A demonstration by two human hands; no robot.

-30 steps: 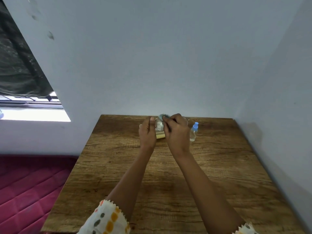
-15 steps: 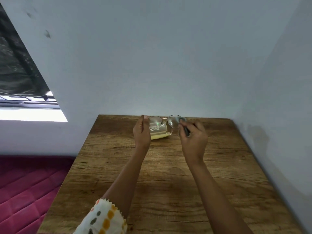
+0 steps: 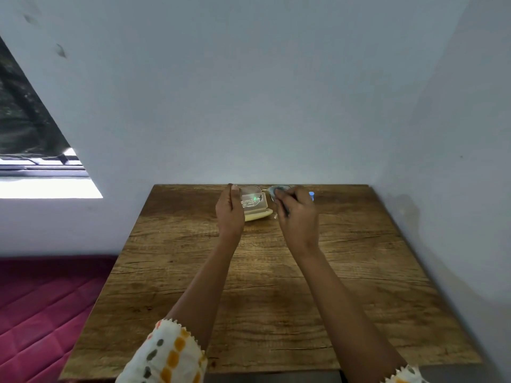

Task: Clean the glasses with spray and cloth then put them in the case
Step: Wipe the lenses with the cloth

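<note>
Both hands are raised over the far part of the wooden table (image 3: 276, 286), close to the pale wall (image 3: 262, 92). Between them they hold a pair of thin metal-framed glasses (image 3: 265, 192) in the air, with the lenses facing the person. The left hand (image 3: 230, 214) pinches the left end of the frame between thumb and fingers, closed on it. The right hand (image 3: 298, 217) is closed around a small grey-blue cloth (image 3: 273, 191) and presses it on the right lens; the cloth covers most of this lens. The left lens is free and shows a small green reflection.

Behind and below the glasses, the glasses case (image 3: 257, 212) lies on the table at its far edge. It appears to be open, with a clear lid that carries some print and a pale yellow lower part, but the hands hide part of it. To the right of the right hand, only the blue cap of the spray bottle (image 3: 311, 195) is visible; the rest is hidden behind the hand. A sleeve (image 3: 168, 355) with orange and grey spots is at the near left. A red quilted mattress (image 3: 41, 313) lies left of the table.
</note>
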